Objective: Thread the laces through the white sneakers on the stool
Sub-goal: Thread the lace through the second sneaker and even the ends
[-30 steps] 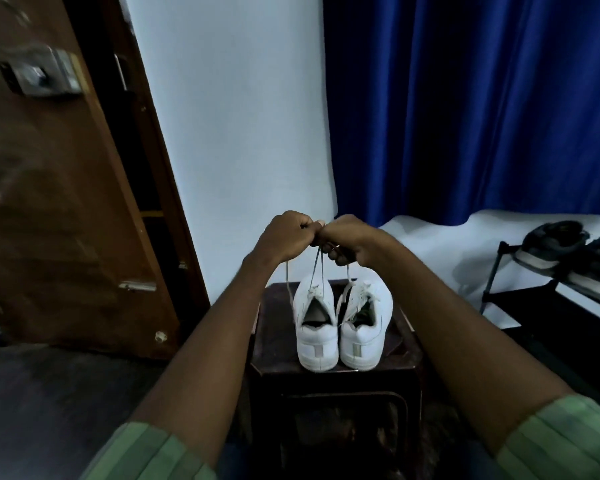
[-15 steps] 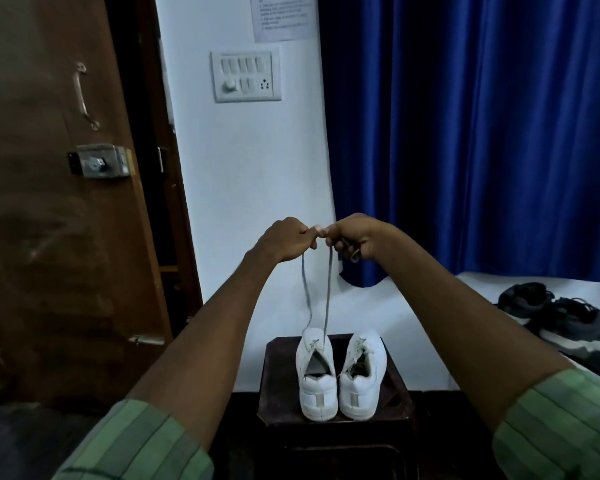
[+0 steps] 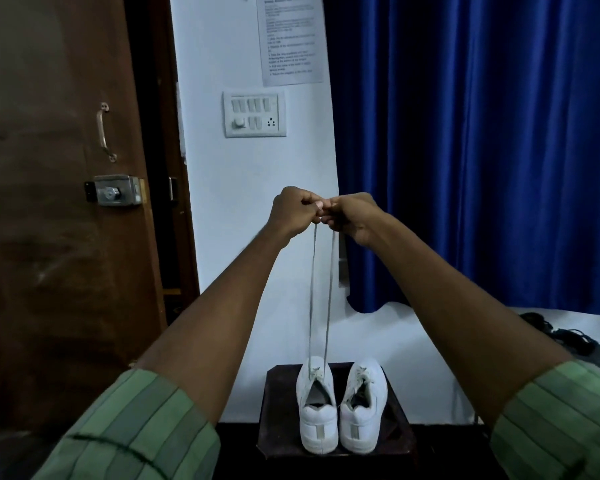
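Observation:
Two white sneakers stand side by side, heels toward me, on a dark wooden stool (image 3: 276, 424). From the left sneaker (image 3: 317, 410) two strands of a pale lace (image 3: 328, 299) rise straight and taut. My left hand (image 3: 293, 211) and my right hand (image 3: 352, 214) are held together high above the shoe, knuckles touching, each pinching one lace end. The right sneaker (image 3: 362, 407) shows loose lacing near its tongue; no lace is lifted from it.
A brown door (image 3: 59, 202) with a handle and lock stands at the left. A switch panel (image 3: 255, 114) and a paper notice hang on the white wall. A blue curtain (image 3: 482, 150) fills the right; dark shoes (image 3: 575, 341) lie at the far right.
Both hands have risen well above the stool with the lace ends, drawing the two strands longer and tighter. The view has tilted upward, revealing the switch panel and notice.

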Demonstrator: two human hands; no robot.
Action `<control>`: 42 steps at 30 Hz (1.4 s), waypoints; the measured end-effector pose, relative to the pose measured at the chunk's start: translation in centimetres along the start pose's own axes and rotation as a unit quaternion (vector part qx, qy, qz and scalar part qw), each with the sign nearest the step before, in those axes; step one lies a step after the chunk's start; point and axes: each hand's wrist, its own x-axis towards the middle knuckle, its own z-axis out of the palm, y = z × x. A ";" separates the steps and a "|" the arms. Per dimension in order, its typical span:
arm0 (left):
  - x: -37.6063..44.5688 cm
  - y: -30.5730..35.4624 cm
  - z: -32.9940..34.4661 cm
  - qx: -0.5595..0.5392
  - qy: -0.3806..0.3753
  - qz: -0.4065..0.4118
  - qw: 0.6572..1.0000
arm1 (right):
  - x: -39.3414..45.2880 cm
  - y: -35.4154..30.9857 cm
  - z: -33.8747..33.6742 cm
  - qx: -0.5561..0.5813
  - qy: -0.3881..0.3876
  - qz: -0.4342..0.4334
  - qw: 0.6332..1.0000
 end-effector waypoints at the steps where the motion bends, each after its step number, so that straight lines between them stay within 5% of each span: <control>1: 0.2 0.1 -0.1 0.007 0.009 0.006 1.000 | 0.0 -0.3 0.0 0.007 -0.007 -0.006 1.000; 8: 0.3 -0.7 -0.6 0.075 0.021 0.078 0.994 | 0.1 -0.4 -0.4 -0.019 -0.061 -0.048 0.997; 20: 1.1 -1.4 -0.3 0.090 0.117 0.128 0.981 | 1.9 0.5 -0.9 -0.289 0.119 -0.214 0.925; 25: 1.4 -0.8 -0.2 -0.051 0.123 0.054 0.990 | 1.2 0.3 -0.7 -0.130 0.045 -0.197 0.971; 30: 1.6 -0.6 0.3 -0.023 0.126 0.070 0.989 | 1.2 0.3 0.0 -0.018 0.058 -0.146 0.987; 42: 1.1 -1.2 0.0 -0.135 0.080 -0.020 0.987 | 1.2 0.9 -0.1 -0.042 0.042 -0.147 0.987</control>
